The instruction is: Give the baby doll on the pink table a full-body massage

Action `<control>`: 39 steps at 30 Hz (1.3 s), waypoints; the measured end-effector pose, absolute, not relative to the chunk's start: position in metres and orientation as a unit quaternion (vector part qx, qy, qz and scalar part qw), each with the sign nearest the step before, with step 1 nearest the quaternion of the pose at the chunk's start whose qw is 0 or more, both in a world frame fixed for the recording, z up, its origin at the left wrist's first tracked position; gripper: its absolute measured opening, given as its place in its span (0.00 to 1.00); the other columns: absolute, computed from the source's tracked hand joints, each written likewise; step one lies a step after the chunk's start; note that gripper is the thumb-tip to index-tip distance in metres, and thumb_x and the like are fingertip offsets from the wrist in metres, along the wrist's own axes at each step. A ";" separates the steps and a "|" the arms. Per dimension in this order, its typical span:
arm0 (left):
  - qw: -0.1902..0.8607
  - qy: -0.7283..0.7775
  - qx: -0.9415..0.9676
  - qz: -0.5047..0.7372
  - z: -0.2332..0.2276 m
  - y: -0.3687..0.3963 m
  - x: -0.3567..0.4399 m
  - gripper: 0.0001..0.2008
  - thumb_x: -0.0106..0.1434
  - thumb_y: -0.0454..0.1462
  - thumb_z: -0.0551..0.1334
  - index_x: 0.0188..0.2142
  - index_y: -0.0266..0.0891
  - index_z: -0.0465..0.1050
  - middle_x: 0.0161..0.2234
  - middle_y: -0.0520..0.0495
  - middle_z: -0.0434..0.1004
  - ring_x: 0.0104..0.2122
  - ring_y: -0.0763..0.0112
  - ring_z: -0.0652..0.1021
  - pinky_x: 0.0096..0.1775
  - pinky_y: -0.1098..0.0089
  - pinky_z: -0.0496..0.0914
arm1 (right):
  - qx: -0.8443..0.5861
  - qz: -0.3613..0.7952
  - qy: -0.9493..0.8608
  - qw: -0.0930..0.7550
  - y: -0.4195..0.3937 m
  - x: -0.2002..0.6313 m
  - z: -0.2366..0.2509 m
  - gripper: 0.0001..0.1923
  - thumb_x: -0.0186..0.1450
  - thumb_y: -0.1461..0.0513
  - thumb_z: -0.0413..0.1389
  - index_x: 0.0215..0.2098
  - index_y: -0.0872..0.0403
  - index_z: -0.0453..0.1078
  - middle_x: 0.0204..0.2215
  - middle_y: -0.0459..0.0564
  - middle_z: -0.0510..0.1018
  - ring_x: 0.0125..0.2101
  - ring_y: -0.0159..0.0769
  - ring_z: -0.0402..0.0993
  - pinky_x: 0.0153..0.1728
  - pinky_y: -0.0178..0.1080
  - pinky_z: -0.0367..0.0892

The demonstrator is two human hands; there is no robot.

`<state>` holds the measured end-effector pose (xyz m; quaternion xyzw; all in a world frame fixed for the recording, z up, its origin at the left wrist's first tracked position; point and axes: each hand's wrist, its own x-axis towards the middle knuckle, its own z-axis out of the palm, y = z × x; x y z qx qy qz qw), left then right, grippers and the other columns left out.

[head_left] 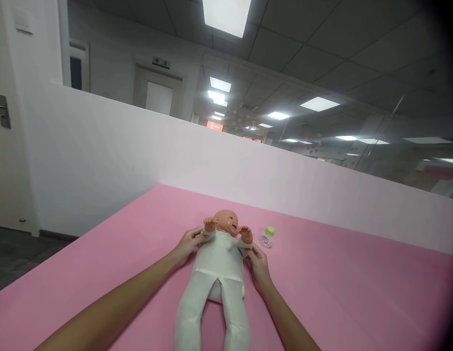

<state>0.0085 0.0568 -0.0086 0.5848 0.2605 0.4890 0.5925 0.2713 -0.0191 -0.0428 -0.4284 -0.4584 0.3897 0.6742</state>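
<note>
A baby doll [216,273] in a white one-piece suit lies on its back on the pink surface [339,292], head away from me and legs towards me. My left hand [188,245] grips the sleeve at the doll's raised arm on the left. My right hand [259,267] holds the sleeve of the other arm on the right. Both doll arms are bent upward beside its head.
A small baby bottle [266,237] with a green cap stands just right of the doll's head. A white partition wall [139,165] runs behind the pink surface. A door with a metal handle [0,111] is at far left, and dark floor [14,253] lies below it.
</note>
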 end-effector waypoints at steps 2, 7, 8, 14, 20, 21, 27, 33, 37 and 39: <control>0.590 0.262 0.599 0.474 -0.007 0.057 0.010 0.26 0.58 0.50 0.72 0.50 0.36 0.81 0.44 0.39 0.82 0.45 0.55 0.79 0.42 0.64 0.72 | -0.423 0.395 -0.455 0.677 -0.018 0.271 -0.043 0.15 0.61 0.54 0.66 0.44 0.51 0.81 0.38 0.48 0.83 0.39 0.41 0.76 0.40 0.38 0.71; 0.560 0.252 0.632 0.472 -0.007 0.063 0.009 0.25 0.63 0.51 0.68 0.51 0.36 0.80 0.48 0.39 0.81 0.48 0.56 0.77 0.45 0.65 0.70 | -0.416 0.403 -0.459 0.674 -0.024 0.271 -0.042 0.14 0.61 0.56 0.66 0.43 0.51 0.81 0.40 0.50 0.83 0.41 0.42 0.75 0.43 0.39 0.71; 0.564 0.248 0.635 0.467 -0.008 0.065 0.009 0.25 0.64 0.51 0.67 0.52 0.37 0.80 0.49 0.39 0.81 0.48 0.56 0.77 0.46 0.65 0.70 | -0.416 0.407 -0.457 0.672 -0.025 0.271 -0.041 0.14 0.61 0.56 0.66 0.44 0.51 0.81 0.41 0.50 0.83 0.42 0.42 0.75 0.43 0.39 0.71; 0.555 0.295 0.614 0.478 -0.017 0.074 0.005 0.25 0.63 0.56 0.66 0.41 0.35 0.83 0.42 0.41 0.83 0.41 0.59 0.78 0.42 0.66 0.69 | -0.427 0.430 -0.406 0.684 -0.025 0.268 -0.038 0.21 0.59 0.51 0.68 0.47 0.51 0.80 0.37 0.50 0.83 0.36 0.41 0.76 0.38 0.40 0.72; 0.503 0.344 0.602 0.515 -0.024 0.080 0.005 0.25 0.61 0.56 0.67 0.38 0.36 0.84 0.37 0.45 0.84 0.38 0.60 0.79 0.39 0.67 0.70 | -0.442 0.402 -0.397 0.696 -0.018 0.270 -0.043 0.20 0.58 0.47 0.69 0.36 0.53 0.78 0.26 0.47 0.77 0.27 0.36 0.70 0.28 0.37 0.67; 0.497 0.350 0.596 0.525 -0.024 0.081 0.005 0.24 0.60 0.56 0.68 0.38 0.36 0.85 0.37 0.44 0.84 0.38 0.59 0.80 0.39 0.67 0.70 | -0.446 0.395 -0.400 0.697 -0.017 0.271 -0.044 0.20 0.59 0.46 0.68 0.34 0.54 0.76 0.25 0.46 0.76 0.26 0.35 0.68 0.27 0.36 0.66; 0.467 0.399 0.559 0.557 -0.028 0.083 0.001 0.24 0.55 0.54 0.72 0.39 0.36 0.86 0.39 0.41 0.86 0.38 0.55 0.81 0.37 0.65 0.73 | -0.468 0.351 -0.396 0.708 -0.014 0.277 -0.048 0.27 0.58 0.45 0.68 0.47 0.54 0.76 0.29 0.46 0.79 0.26 0.34 0.69 0.26 0.35 0.66; 0.443 0.410 0.568 0.560 -0.026 0.080 0.000 0.23 0.58 0.54 0.70 0.40 0.37 0.85 0.39 0.41 0.85 0.38 0.56 0.81 0.37 0.66 0.72 | -0.495 0.322 -0.340 0.732 -0.014 0.279 -0.048 0.40 0.54 0.45 0.71 0.58 0.50 0.67 0.33 0.48 0.84 0.26 0.38 0.75 0.26 0.37 0.68; 0.432 0.394 0.592 0.554 -0.018 0.072 0.003 0.26 0.62 0.55 0.66 0.47 0.37 0.84 0.43 0.42 0.85 0.42 0.56 0.81 0.40 0.66 0.72 | -0.495 0.312 -0.350 0.732 -0.013 0.280 -0.050 0.36 0.54 0.45 0.71 0.54 0.51 0.69 0.35 0.50 0.84 0.26 0.37 0.75 0.26 0.37 0.68; 0.412 0.399 0.618 0.538 -0.016 0.070 0.004 0.26 0.63 0.55 0.66 0.49 0.38 0.82 0.41 0.44 0.84 0.39 0.58 0.80 0.39 0.67 0.70 | -0.496 0.312 -0.358 0.727 -0.013 0.280 -0.050 0.34 0.54 0.45 0.71 0.52 0.52 0.70 0.38 0.51 0.84 0.27 0.36 0.75 0.26 0.36 0.68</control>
